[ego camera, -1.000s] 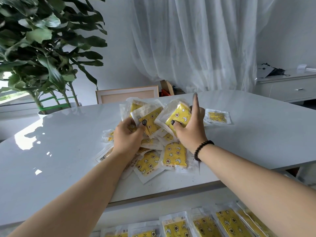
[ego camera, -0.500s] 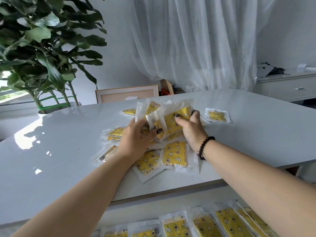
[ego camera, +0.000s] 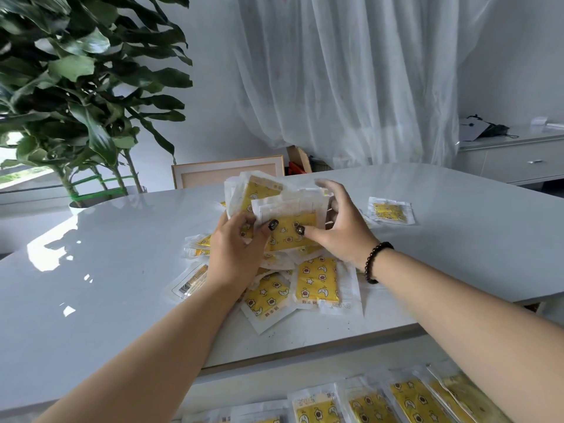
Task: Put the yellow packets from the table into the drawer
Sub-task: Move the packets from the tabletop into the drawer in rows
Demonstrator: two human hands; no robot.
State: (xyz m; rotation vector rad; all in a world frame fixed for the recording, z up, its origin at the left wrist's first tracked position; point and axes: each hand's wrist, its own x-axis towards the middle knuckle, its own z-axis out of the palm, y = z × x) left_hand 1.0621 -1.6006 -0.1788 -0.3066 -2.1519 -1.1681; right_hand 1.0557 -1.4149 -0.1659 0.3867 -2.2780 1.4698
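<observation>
Both hands grip one bunch of packets (ego camera: 283, 215) lifted above the table (ego camera: 457, 239): left hand (ego camera: 236, 248) thumb on front, right hand (ego camera: 338, 230) fingers curled round the side. More packets (ego camera: 317, 285) lie beneath; a row fills the drawer (ego camera: 396, 404).

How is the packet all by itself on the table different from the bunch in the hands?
The lone packet lies flat on the table; the bunch of packets is lifted and tilted. Nothing touches the lone one; the left hand and right hand grip the bunch. It is single; they are stacked. All are yellow in clear wrappers.
</observation>
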